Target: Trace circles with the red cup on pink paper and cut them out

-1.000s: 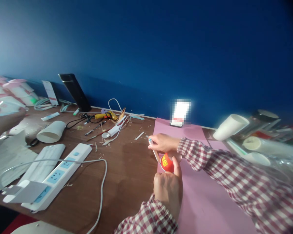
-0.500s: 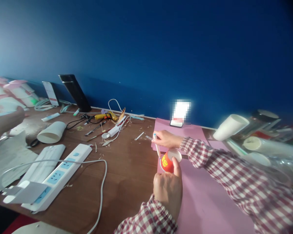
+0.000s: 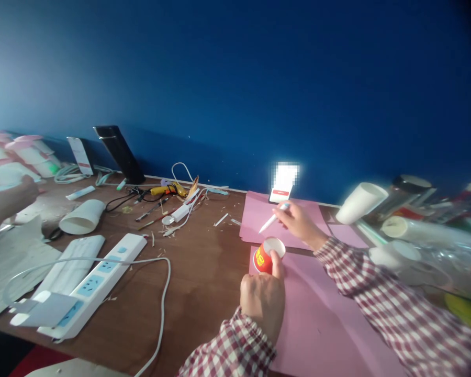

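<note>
My left hand [image 3: 262, 301] is closed around a red paper cup [image 3: 264, 260] with yellow lettering, thumb at its rim. The cup is tilted, its pale round end facing up toward me, over the left edge of a pink sheet [image 3: 317, 314]. Pinched in my right hand [image 3: 298, 222] is a white marker [image 3: 272, 221] with a blue end, its tip pointing down and left, apart from the cup. Behind my right hand a phone [image 3: 280, 193] leans against the blue wall, its screen partly blurred out.
A white power strip [image 3: 98, 283] with a cable lies at left, near a white paper cup [image 3: 82, 215]. Yellow-handled tool and wires [image 3: 168, 189] lie farther back. Cups and rolls [image 3: 363, 201] crowd the right. Another person's hand [image 3: 18, 199] is at far left.
My right hand has drawn the marker away from the cup's side, up and to the right. The cup stays in my left hand, and the view has shifted slightly.
</note>
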### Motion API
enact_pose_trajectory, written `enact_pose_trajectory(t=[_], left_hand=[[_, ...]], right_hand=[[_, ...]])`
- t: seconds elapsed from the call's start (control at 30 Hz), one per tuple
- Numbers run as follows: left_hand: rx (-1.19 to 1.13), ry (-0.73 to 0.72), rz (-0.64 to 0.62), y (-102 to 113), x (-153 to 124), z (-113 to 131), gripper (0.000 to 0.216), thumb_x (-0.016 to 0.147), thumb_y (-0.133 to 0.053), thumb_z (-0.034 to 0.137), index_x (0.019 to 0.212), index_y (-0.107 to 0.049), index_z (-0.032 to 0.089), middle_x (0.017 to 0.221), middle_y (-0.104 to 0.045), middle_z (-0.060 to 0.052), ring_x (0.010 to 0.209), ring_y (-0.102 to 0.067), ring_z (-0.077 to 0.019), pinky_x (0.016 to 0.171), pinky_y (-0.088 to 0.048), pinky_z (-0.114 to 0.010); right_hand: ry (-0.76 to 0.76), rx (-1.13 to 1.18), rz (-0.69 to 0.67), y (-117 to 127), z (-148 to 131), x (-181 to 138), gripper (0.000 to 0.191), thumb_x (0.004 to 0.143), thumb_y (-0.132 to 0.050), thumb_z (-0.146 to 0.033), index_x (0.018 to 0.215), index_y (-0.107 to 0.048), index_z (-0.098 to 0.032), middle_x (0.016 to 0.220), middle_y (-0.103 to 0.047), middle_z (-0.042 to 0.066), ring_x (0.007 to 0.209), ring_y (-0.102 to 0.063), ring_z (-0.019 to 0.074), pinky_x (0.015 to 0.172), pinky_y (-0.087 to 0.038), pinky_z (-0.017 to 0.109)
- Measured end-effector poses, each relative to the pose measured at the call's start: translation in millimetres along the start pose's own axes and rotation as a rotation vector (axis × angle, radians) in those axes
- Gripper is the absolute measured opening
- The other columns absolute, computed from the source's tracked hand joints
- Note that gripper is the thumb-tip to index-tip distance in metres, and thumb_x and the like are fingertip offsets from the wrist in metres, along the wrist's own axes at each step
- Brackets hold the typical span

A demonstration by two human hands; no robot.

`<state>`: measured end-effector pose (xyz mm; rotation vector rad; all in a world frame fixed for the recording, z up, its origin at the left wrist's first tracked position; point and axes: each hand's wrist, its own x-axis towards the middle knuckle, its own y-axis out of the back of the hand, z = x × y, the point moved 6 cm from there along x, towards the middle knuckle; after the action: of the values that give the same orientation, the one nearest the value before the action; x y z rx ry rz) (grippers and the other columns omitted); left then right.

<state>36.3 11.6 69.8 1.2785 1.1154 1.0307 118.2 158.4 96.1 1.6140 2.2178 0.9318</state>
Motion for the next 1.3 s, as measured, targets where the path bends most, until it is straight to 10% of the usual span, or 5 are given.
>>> enact_pose_trajectory(t=[0.17, 0.4, 0.8, 1.3], left_hand=[[0.03, 0.005, 0.008, 14, -3, -8, 0.067, 0.079, -0.039, 0.001, 0.143, -0.022, 0.014, 0.052, -0.06, -0.002, 0.048, -0.061, -0.0195, 0.047, -0.043, -0.027], [0.008, -0.056, -0.037, 42, 0, -26, 0.05, 0.08, -0.037, 0.008, 0.127, -0.044, 0.022, 0.062, -0.066, -0.004, 0.059, -0.065, -0.0229, 0.048, -0.042, -0.028], [0.052, -0.193, -0.104, 66, 11, -34, 0.044, 0.087, -0.032, 0.023, 0.124, -0.052, 0.036, 0.095, -0.071, -0.004, 0.081, -0.065, -0.0218, 0.066, -0.044, -0.031], [0.052, -0.168, -0.158, 60, 10, -34, 0.045, 0.086, -0.035, 0.023, 0.128, -0.047, 0.035, 0.098, -0.069, -0.004, 0.086, -0.063, -0.0211, 0.071, -0.044, -0.031]], right_hand=[[-0.22, 0.309, 0.374, 52, 38, -70, 0.035, 0.078, -0.059, -0.051, 0.088, -0.054, -0.018, 0.064, -0.055, -0.002, 0.055, -0.053, 0.0116, 0.053, -0.046, 0.023], [-0.221, 0.237, 0.406, 70, 35, -158, 0.029, 0.084, -0.054, -0.046, 0.088, -0.058, -0.018, 0.061, -0.053, -0.001, 0.057, -0.052, 0.0142, 0.054, -0.044, 0.025], [0.631, -0.638, -0.118, -39, -70, -194, 0.021, 0.09, -0.043, -0.013, 0.106, -0.056, -0.016, 0.077, -0.061, 0.005, 0.07, -0.056, 0.0183, 0.061, -0.042, 0.03], [0.618, -0.774, -0.075, -69, -55, -163, 0.024, 0.09, -0.044, -0.01, 0.112, -0.054, -0.012, 0.077, -0.065, 0.006, 0.067, -0.06, 0.0176, 0.055, -0.044, 0.029]])
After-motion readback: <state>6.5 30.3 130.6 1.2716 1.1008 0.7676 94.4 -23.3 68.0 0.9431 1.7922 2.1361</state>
